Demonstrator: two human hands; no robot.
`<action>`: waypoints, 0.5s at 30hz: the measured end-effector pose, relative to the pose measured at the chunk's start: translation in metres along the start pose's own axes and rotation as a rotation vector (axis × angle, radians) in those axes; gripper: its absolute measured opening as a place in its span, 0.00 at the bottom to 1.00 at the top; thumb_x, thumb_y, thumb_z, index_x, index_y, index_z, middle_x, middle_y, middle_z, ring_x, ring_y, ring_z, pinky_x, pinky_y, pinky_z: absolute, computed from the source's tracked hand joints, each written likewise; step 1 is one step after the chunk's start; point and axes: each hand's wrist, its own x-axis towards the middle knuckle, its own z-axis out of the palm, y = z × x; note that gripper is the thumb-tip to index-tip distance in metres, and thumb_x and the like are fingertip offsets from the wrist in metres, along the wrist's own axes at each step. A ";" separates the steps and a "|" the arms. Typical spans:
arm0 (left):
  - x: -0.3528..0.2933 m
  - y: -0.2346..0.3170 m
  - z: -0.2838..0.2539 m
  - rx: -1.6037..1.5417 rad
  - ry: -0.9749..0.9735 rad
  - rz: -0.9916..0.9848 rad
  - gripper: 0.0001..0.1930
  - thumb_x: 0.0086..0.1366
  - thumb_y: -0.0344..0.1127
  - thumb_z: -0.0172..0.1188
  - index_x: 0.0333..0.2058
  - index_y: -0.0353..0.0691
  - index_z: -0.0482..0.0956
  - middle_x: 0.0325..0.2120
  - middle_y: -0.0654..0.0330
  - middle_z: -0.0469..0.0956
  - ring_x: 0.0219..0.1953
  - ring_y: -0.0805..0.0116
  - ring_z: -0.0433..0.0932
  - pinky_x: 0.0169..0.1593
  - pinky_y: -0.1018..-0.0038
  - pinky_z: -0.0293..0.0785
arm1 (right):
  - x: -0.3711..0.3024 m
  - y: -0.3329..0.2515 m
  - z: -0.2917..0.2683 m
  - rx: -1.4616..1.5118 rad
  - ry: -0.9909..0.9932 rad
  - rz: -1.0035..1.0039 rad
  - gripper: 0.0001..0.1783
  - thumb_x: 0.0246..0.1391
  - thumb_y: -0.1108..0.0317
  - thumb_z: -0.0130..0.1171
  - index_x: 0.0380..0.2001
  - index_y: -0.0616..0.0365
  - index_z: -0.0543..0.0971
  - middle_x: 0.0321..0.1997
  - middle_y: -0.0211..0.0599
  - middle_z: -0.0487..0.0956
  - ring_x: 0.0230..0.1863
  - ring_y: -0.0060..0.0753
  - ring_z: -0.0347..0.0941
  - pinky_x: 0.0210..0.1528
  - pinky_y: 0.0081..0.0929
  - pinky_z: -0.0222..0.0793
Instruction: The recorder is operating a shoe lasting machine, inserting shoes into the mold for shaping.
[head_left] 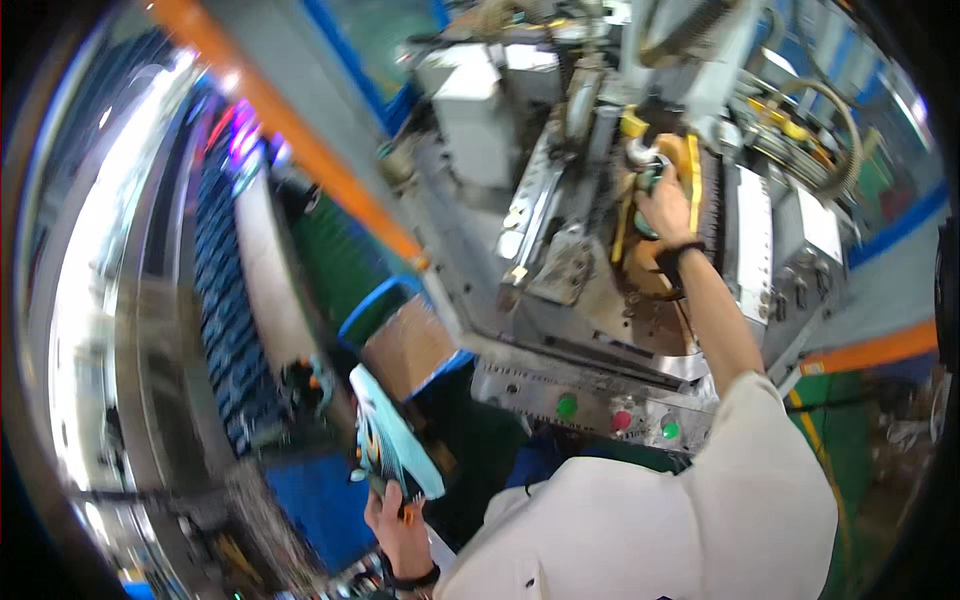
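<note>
At the lower left my left hand [398, 525] grips a light blue shoe [400, 440] by one end, its smooth pale sole turned to the right. Dark and orange details show on its upper. My right hand [668, 205] reaches far into a metal machine [590, 310], over a tan bed with a yellow edge strip [693, 185]. Its fingers are bent around a small white and dark green thing [645, 160] that I cannot make out. Both wrists wear dark bands.
Green and red buttons [567, 405] sit on the machine's front panel. To the left stand an orange frame bar [330, 185], a blue-rimmed bin with cardboard [408, 345] and a conveyor with dark blue ridged material [225, 290]. White blocks [480, 125] and hoses flank the bed.
</note>
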 end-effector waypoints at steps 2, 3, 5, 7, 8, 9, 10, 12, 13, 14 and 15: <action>-0.019 -0.012 0.003 -0.006 0.254 0.006 0.18 0.61 0.29 0.64 0.50 0.35 0.74 0.41 0.57 0.77 0.48 0.62 0.76 0.41 0.70 0.78 | -0.076 -0.041 -0.048 0.212 0.181 -0.410 0.29 0.56 0.62 0.57 0.58 0.64 0.67 0.48 0.56 0.77 0.45 0.60 0.76 0.46 0.49 0.72; -0.025 -0.018 0.001 -0.087 0.189 -0.054 0.15 0.62 0.30 0.64 0.47 0.36 0.76 0.40 0.58 0.78 0.46 0.64 0.77 0.41 0.69 0.78 | -0.123 -0.067 -0.062 0.235 0.075 -0.446 0.21 0.57 0.66 0.56 0.53 0.61 0.73 0.46 0.51 0.78 0.45 0.57 0.75 0.46 0.46 0.70; -0.032 -0.029 -0.002 -0.268 0.029 -0.140 0.09 0.63 0.33 0.63 0.40 0.39 0.78 0.37 0.61 0.80 0.42 0.67 0.79 0.41 0.69 0.78 | -0.201 -0.072 -0.051 0.412 0.029 -0.717 0.11 0.55 0.71 0.57 0.42 0.59 0.78 0.38 0.46 0.78 0.43 0.53 0.73 0.45 0.43 0.70; -0.051 -0.034 -0.002 -0.301 0.039 -0.185 0.08 0.63 0.35 0.62 0.40 0.41 0.78 0.35 0.63 0.81 0.38 0.69 0.80 0.40 0.69 0.78 | -0.264 -0.067 -0.016 0.485 -0.185 -0.769 0.04 0.52 0.74 0.58 0.33 0.58 0.76 0.36 0.44 0.76 0.40 0.51 0.73 0.43 0.43 0.70; -0.059 -0.043 -0.009 -0.327 0.048 -0.210 0.09 0.63 0.35 0.62 0.41 0.41 0.78 0.36 0.62 0.80 0.38 0.69 0.80 0.40 0.69 0.78 | -0.285 -0.060 0.013 0.433 -0.257 -0.767 0.04 0.52 0.73 0.57 0.33 0.58 0.76 0.36 0.44 0.76 0.41 0.51 0.72 0.43 0.43 0.70; -0.068 -0.045 -0.016 -0.348 0.047 -0.234 0.09 0.63 0.35 0.62 0.41 0.40 0.78 0.36 0.62 0.80 0.38 0.69 0.80 0.40 0.69 0.79 | -0.301 -0.052 0.039 0.375 -0.319 -0.759 0.05 0.52 0.73 0.57 0.34 0.57 0.76 0.36 0.44 0.75 0.42 0.51 0.72 0.43 0.43 0.70; -0.079 -0.050 -0.024 -0.366 0.056 -0.233 0.10 0.63 0.35 0.62 0.41 0.39 0.78 0.36 0.62 0.80 0.38 0.69 0.80 0.40 0.69 0.79 | -0.311 -0.035 0.076 0.337 -0.345 -0.801 0.05 0.52 0.73 0.56 0.34 0.57 0.77 0.36 0.44 0.75 0.43 0.51 0.72 0.43 0.43 0.70; -0.094 -0.100 -0.064 -0.150 0.056 -0.083 0.12 0.63 0.35 0.63 0.42 0.35 0.78 0.37 0.61 0.80 0.38 0.70 0.80 0.40 0.71 0.79 | -0.311 -0.002 0.133 0.286 -0.381 -0.890 0.06 0.54 0.72 0.54 0.34 0.57 0.77 0.37 0.45 0.75 0.44 0.51 0.71 0.45 0.43 0.69; -0.105 -0.104 -0.074 0.052 0.054 0.002 0.12 0.64 0.34 0.63 0.42 0.33 0.77 0.37 0.61 0.79 0.38 0.71 0.80 0.39 0.72 0.78 | -0.310 0.007 0.152 0.264 -0.390 -0.928 0.07 0.55 0.70 0.53 0.35 0.57 0.77 0.38 0.45 0.75 0.44 0.52 0.71 0.46 0.43 0.69; -0.123 -0.095 -0.082 0.161 0.089 0.065 0.12 0.64 0.33 0.62 0.42 0.32 0.77 0.37 0.61 0.79 0.37 0.70 0.79 0.39 0.72 0.78 | -0.312 0.004 0.152 0.239 -0.400 -0.909 0.07 0.56 0.70 0.52 0.36 0.57 0.77 0.39 0.45 0.76 0.45 0.53 0.71 0.48 0.44 0.69; -0.140 -0.087 -0.088 0.269 0.118 0.123 0.12 0.64 0.33 0.62 0.43 0.32 0.77 0.37 0.61 0.79 0.37 0.70 0.79 0.39 0.73 0.78 | -0.311 0.004 0.150 0.208 -0.403 -0.887 0.07 0.57 0.70 0.51 0.36 0.57 0.78 0.40 0.46 0.76 0.45 0.53 0.71 0.49 0.44 0.68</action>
